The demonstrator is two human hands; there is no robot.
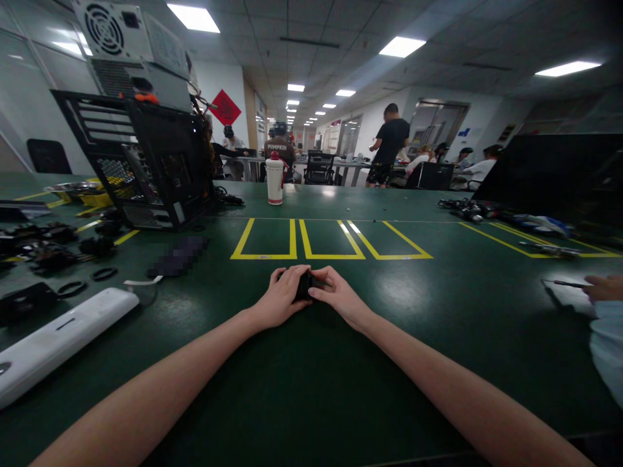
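A small black object (pixel 304 286) sits between my two hands, low over the green table (pixel 302 376); its kind is hidden by my fingers. My left hand (pixel 285 295) wraps over its left side and top, fingers curled around it. From the right, my right hand (pixel 337 295) pinches its edge between thumb and fingers. Just beyond my hands, yellow tape outlines (pixel 333 257) mark the tabletop.
At left stand an opened computer case (pixel 160 162) with a power supply (pixel 131 32) on top, and a white power strip (pixel 68 337). A white cup (pixel 275 181) is farther back. At right, another person's hand (pixel 606 287) holds a thin tool (pixel 567 283). A dark monitor (pixel 549 175) stands behind.
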